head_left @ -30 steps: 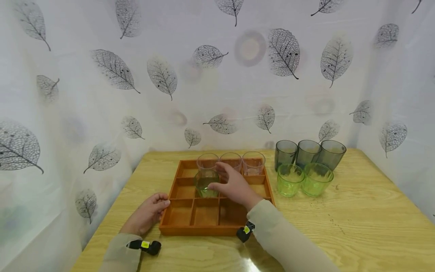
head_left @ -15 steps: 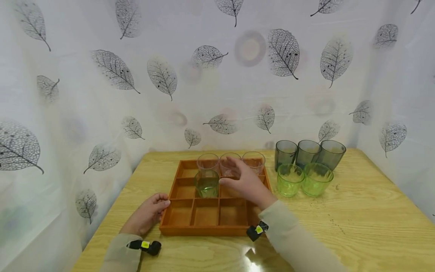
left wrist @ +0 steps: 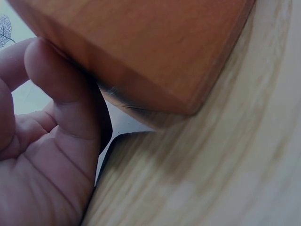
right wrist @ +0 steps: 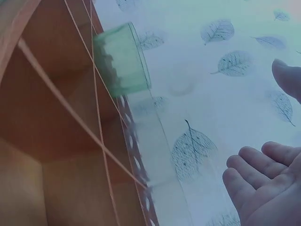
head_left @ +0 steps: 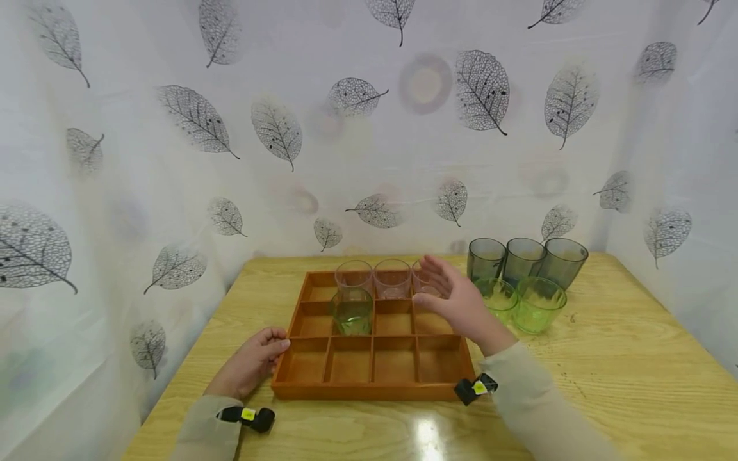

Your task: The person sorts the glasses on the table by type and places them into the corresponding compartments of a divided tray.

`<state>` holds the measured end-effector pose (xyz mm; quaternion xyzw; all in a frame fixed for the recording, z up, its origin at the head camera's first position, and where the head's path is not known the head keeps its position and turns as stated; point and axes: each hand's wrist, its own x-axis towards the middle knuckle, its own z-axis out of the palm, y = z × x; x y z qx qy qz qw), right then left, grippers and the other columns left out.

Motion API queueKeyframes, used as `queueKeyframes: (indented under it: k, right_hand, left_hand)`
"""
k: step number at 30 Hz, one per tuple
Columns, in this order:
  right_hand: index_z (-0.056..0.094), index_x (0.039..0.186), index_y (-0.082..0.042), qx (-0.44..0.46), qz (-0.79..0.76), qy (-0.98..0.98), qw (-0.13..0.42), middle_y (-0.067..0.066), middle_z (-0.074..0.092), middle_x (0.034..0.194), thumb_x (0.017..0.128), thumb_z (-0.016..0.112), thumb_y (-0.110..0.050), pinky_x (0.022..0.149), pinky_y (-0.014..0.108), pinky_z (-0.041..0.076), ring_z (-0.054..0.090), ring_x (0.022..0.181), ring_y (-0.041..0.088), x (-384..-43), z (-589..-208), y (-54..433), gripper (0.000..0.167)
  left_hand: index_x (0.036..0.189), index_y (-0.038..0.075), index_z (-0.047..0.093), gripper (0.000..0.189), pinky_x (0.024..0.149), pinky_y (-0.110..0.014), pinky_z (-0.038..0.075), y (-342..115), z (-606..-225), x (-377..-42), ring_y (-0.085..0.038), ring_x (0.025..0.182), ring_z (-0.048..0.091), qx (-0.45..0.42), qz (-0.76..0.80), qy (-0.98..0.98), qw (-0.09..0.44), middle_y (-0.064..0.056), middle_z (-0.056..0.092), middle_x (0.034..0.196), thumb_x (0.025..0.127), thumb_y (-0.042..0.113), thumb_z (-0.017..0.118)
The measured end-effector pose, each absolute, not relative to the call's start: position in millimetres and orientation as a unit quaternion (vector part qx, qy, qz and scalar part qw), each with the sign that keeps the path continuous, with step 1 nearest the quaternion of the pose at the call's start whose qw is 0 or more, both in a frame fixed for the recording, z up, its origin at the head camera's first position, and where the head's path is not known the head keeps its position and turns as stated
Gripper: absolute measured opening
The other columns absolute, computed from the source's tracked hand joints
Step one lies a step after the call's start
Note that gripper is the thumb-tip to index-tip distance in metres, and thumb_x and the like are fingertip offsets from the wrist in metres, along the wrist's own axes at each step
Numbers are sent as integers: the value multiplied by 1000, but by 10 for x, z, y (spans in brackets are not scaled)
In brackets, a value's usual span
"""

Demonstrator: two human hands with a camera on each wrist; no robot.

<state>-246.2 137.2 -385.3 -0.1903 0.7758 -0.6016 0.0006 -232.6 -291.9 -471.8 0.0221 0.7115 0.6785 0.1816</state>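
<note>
A wooden divided tray lies on the table. Three clear glasses fill the back row except its leftmost compartment; the rightmost one is partly hidden. Behind the second front compartment from the left, a green glass stands in the middle row. My left hand rests its thumb and fingertips against the tray's left wall, fingers loosely bent. Held in the air over the tray's right side, my right hand has extended fingers and an empty palm, which the right wrist view also shows. It overlaps the rightmost clear glass.
Right of the tray stand two lighter green glasses, one partly behind my right hand. Three tall grey glasses form a row behind them. A leaf-print curtain hangs along the back and sides of the wooden table.
My right hand has come away from the green glass, which stays in the middle row, and has moved right across the tray toward the other green glasses. My left hand has kept its place.
</note>
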Motion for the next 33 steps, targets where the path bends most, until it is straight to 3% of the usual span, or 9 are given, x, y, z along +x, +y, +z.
queueKeyframes:
  k: [8, 14, 22, 24, 27, 29, 32, 33]
  right_hand:
    - [23, 160, -15, -184, -570, 800, -30, 2, 34, 161, 94, 74, -33, 115, 39, 30, 33, 146, 23, -2389, -3806, 1769, 85]
    - [19, 162, -15, -167, -544, 822, -38, 8, 29, 163, 97, 70, -31, 114, 48, 29, 30, 147, 31, -2356, -3787, 2103, 84]
    - [14, 163, -19, -132, -509, 849, -46, 9, 26, 164, 98, 70, -35, 113, 42, 31, 28, 148, 34, -2306, -3757, 2459, 87]
    - [14, 163, -20, -125, -499, 856, -49, 9, 25, 164, 98, 69, -37, 113, 38, 33, 28, 147, 36, -2298, -3777, 2552, 87]
    - [11, 163, -18, -126, -486, 863, -58, 12, 23, 165, 99, 68, -35, 107, 20, 36, 28, 146, 41, -2286, -3815, 2699, 87]
    - [11, 163, -18, -125, -482, 865, -65, 13, 23, 165, 99, 67, -33, 98, 5, 34, 28, 145, 43, -2281, -3841, 2791, 86]
    - [10, 163, -18, -121, -474, 869, -77, 16, 23, 164, 100, 66, -31, 92, 1, 32, 28, 144, 46, -2279, -3879, 2909, 86]
    - [9, 163, -19, -118, -471, 871, -78, 16, 23, 164, 100, 66, -31, 98, 6, 33, 27, 144, 46, -2282, -3894, 2942, 86]
  left_hand:
    - [113, 6, 47, 19, 60, -25, 43, -2905, -4736, -2352, -12, 68, 47, 18, 681, 709, 185, -1, 51, 87, 104, 18, 59]
    - [114, 4, 46, 21, 61, -25, 43, -2906, -4727, -2368, -12, 68, 46, 20, 675, 713, 188, -1, 51, 88, 104, 18, 58]
    - [113, 5, 47, 19, 60, -25, 44, -2918, -4718, -2354, -12, 67, 46, 22, 678, 709, 190, -1, 51, 87, 104, 18, 58]
    - [113, 5, 47, 19, 60, -25, 43, -2918, -4720, -2352, -12, 67, 46, 22, 679, 709, 190, -1, 51, 87, 104, 17, 58]
    - [114, 4, 46, 20, 61, -25, 43, -2918, -4721, -2351, -12, 67, 46, 21, 680, 708, 188, -1, 51, 87, 104, 17, 58]
    - [115, 4, 46, 21, 61, -25, 44, -2918, -4719, -2350, -12, 67, 46, 20, 680, 709, 186, -1, 51, 87, 104, 18, 58]
    - [115, 3, 46, 22, 61, -25, 44, -2922, -4720, -2348, -13, 67, 46, 18, 681, 709, 184, -1, 51, 87, 104, 18, 58]
    - [116, 3, 46, 22, 61, -25, 44, -2924, -4721, -2348, -13, 67, 46, 18, 681, 709, 184, -1, 51, 87, 104, 18, 58]
